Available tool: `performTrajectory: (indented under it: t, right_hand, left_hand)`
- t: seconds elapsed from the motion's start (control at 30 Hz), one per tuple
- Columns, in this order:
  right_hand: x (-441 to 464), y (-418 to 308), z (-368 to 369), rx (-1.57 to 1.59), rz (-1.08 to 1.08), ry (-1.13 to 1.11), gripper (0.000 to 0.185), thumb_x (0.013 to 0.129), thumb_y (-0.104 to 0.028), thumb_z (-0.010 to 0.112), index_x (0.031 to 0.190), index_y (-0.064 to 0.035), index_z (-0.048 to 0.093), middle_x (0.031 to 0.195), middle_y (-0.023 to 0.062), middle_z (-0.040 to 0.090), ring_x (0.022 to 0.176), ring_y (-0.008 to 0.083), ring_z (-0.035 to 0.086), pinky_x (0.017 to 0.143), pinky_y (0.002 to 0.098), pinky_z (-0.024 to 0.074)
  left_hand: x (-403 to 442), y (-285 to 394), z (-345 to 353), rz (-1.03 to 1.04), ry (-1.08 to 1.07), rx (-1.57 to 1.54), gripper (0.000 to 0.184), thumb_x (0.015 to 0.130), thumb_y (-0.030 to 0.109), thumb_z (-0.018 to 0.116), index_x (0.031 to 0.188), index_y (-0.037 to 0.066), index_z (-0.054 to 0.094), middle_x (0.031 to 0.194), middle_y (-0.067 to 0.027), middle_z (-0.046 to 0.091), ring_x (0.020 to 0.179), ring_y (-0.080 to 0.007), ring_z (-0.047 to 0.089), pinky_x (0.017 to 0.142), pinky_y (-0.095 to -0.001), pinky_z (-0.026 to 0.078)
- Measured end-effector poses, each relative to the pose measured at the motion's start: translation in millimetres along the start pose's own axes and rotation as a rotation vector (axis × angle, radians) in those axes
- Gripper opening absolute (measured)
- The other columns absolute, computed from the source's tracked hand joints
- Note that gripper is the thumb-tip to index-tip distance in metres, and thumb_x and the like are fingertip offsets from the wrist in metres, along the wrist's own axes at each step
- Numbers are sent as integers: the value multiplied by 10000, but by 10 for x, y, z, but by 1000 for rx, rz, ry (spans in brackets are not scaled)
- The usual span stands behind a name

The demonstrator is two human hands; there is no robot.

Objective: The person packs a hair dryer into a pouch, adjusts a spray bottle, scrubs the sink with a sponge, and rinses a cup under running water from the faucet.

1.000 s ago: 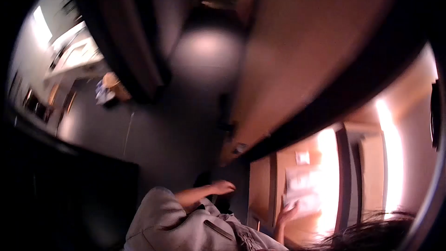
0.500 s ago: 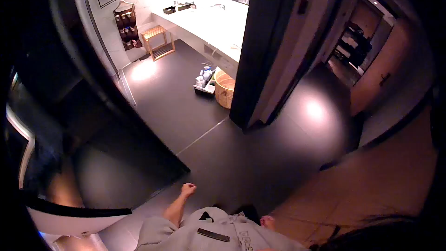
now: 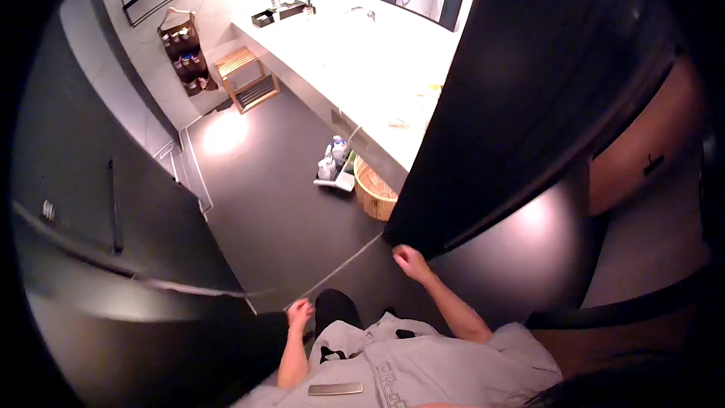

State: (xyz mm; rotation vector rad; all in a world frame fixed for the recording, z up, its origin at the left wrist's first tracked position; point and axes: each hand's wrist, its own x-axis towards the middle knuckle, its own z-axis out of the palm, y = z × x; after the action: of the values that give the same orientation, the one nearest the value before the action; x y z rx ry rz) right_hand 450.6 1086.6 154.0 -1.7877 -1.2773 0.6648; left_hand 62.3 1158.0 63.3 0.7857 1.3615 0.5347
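My left hand (image 3: 300, 314) hangs low in front of my body with its fingers curled in, and nothing shows in it. Further forward, my right hand (image 3: 411, 263) is held out with bent fingers, close to the lower edge of the dark wall panel (image 3: 513, 106); whether it touches the panel I cannot tell. No object is visible in it. Ahead on the floor, past the threshold strip (image 3: 340, 266), stand a wicker basket (image 3: 375, 195) and a caddy (image 3: 343, 180) with white bottles (image 3: 327, 168).
A long white counter (image 3: 332, 60) runs along the right, with a black tray (image 3: 264, 17) at its far end. Below it stands a wooden stool (image 3: 239, 62). A hanging organizer (image 3: 185, 53) is on the back wall. A dark door (image 3: 113, 174) stands at the left.
I have moved forward towards the bathroom doorway, and the basket and caddy appear nearer. My right hand has swung up and forward from beside my body. My left hand sits slightly lower.
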Motion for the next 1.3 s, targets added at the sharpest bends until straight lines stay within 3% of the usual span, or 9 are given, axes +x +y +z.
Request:
performTrajectory:
  t: [0.13, 0.37, 0.5, 0.6, 0.7, 0.8, 1.0, 1.13, 1.3]
  right_hand:
    - [2375, -880, 101, 192, -120, 279, 278, 855, -140, 589, 1089, 10, 566, 1034, 159, 608, 952, 234, 609, 841, 321, 475]
    - [4573, -553, -166, 245, 164, 773, 385, 829, -120, 595, 1188, 4, 529, 1092, 145, 606, 992, 202, 578, 809, 306, 485]
    - [4624, -310, -983, -583, 408, 1113, 571, 686, -186, 708, 1202, -55, 501, 1231, 152, 490, 1168, 306, 424, 1006, 406, 328]
    - [4426, -26, -1215, -974, 539, 955, 670, 651, -175, 716, 1251, -64, 439, 1305, 155, 398, 1198, 337, 385, 1031, 452, 280]
    - [4395, -121, -1021, -872, 556, 1209, 806, 631, -200, 743, 1316, -56, 342, 1336, 185, 349, 1218, 361, 361, 1025, 449, 296]
    - [4375, -164, -673, -195, 807, 1280, 921, 615, -218, 768, 1354, -44, 246, 1332, 227, 340, 1231, 382, 342, 1004, 448, 328]
    - [4617, 104, -733, -79, 862, 1397, 785, 657, -93, 674, 1333, 0, 286, 1239, 229, 447, 1139, 348, 462, 948, 404, 398]
    - [4563, -554, -645, -107, 534, 1311, 662, 688, -80, 662, 1282, 38, 395, 1155, 219, 539, 1020, 317, 564, 874, 378, 453]
    - [4461, -1579, -239, -337, 534, 1064, 331, 775, -177, 691, 1046, -16, 589, 852, 152, 606, 706, 308, 610, 619, 366, 495]
  left_hand:
    - [770, -218, -643, -248, 445, -172, 76, 872, 193, 580, 879, 119, 599, 682, -37, 586, 514, -117, 554, 417, -212, 444]
    - [2645, 808, -1136, -659, 184, 181, 187, 871, 259, 511, 742, 125, 529, 624, -50, 557, 440, -143, 482, 378, -255, 389]
    - [4198, 2533, -950, -294, 16, 153, 254, 874, 257, 465, 656, 127, 483, 589, -46, 532, 385, -132, 431, 325, -233, 320]
    - [4720, 4126, -311, 182, 82, 56, 258, 902, 307, 564, 1071, 112, 568, 774, -18, 614, 585, -79, 540, 451, -190, 383]
    - [4508, 5277, 560, 456, 49, -79, 292, 930, 261, 530, 1167, 93, 558, 994, -28, 643, 904, -127, 606, 750, -230, 450]
    - [4364, 5622, 1253, 570, 13, 115, 254, 944, 218, 505, 1135, 64, 570, 987, -49, 644, 913, -150, 611, 777, -246, 456]
    - [3567, 5915, 3359, 771, -739, 429, 173, 892, 60, 558, 1044, -14, 597, 969, -92, 645, 874, -153, 618, 807, -290, 498]
    - [3228, 5423, 4527, 340, -1445, 646, 541, 823, 256, 680, 1271, 19, 491, 1165, -158, 589, 1099, -224, 559, 875, -324, 465]
    - [3123, 5554, 4723, -234, -1366, 152, 252, 847, 203, 651, 982, 12, 557, 801, -66, 598, 650, -146, 575, 713, -332, 505]
